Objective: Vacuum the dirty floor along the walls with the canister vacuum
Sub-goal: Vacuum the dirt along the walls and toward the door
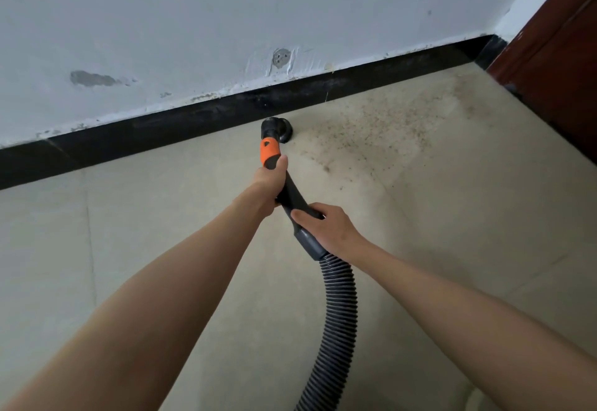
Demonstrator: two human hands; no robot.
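Black nozzle (278, 129) sitting on beige floor (161, 233) by baseboard (193, 120), left hand (268, 181) gripping wand (284, 191), right hand (326, 226) clasping it above hose (339, 313), dirt (371, 132) lying just right.

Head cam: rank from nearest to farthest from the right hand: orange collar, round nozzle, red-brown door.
From the right hand:
1. orange collar, up the wand, just past the left hand.
2. round nozzle, at the black baseboard.
3. red-brown door, far right corner.
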